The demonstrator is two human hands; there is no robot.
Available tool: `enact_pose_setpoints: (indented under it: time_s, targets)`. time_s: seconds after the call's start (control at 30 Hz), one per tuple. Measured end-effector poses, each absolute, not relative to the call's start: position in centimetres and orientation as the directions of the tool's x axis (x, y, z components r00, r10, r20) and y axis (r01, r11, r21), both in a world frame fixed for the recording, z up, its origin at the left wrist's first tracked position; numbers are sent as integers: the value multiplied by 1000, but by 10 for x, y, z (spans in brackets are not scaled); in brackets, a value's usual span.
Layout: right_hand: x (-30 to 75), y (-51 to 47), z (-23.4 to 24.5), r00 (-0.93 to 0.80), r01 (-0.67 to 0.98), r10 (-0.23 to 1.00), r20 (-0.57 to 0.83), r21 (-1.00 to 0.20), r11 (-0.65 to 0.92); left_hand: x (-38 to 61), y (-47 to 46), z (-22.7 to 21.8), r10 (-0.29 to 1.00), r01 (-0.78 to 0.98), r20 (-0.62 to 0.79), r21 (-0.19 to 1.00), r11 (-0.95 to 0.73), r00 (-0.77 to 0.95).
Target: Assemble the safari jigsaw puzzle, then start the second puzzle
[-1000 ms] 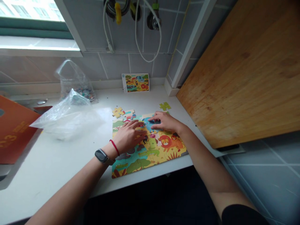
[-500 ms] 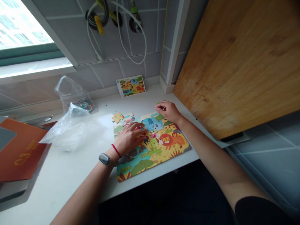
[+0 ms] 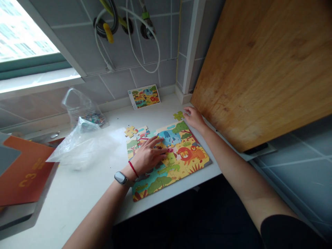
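A colourful animal jigsaw puzzle (image 3: pixel 186 157) lies on the white counter (image 3: pixel 77 190) near its front edge. My left hand (image 3: pixel 149 155), with a watch and a red wrist band, rests flat on the puzzle's middle, fingers stretched out. My right hand (image 3: pixel 193 117) is at the puzzle's far right corner, its fingertips touching a loose green puzzle piece (image 3: pixel 178 115). Two more loose pieces, a yellow piece (image 3: pixel 130 131) and a pale piece (image 3: pixel 142 131), lie just beyond the puzzle's left end.
A reference picture card (image 3: pixel 144 96) leans against the tiled wall. Crumpled clear plastic bags (image 3: pixel 83 138) with several pieces inside lie to the left. An orange box (image 3: pixel 23 173) sits at far left. A large wooden board (image 3: pixel 259 69) stands at the right. Hoses (image 3: pixel 135 38) hang above.
My right hand has left the puzzle's blue middle area and moved away to the far right, reaching the loose green piece. My left hand stays flat on the puzzle.
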State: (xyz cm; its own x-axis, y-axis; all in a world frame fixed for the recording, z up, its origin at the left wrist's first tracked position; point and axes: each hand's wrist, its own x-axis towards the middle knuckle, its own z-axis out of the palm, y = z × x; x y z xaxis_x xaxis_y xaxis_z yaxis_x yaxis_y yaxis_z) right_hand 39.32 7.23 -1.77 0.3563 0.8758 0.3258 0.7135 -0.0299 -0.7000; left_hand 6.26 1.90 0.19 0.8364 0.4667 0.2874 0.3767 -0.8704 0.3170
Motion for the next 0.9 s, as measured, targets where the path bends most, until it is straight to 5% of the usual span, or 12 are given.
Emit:
enact_pose_setpoints:
  time_s: [0.23, 0.43, 0.63, 0.9]
  targets:
    - [375, 59, -11, 313, 857, 923, 224, -485, -173, 63, 19, 2, 489, 389, 275, 348, -853, 828]
    - [360, 60, -2, 346, 867, 918, 192, -439, -235, 65, 18, 8, 489, 385, 282, 353, -853, 825]
    - [363, 72, -11, 360, 822, 910, 207, -532, -204, 67, 18, 10, 481, 368, 303, 360, -857, 823]
    - [359, 73, -11, 298, 631, 857, 421, -760, 154, 66, 19, 11, 475, 345, 313, 390, -854, 822]
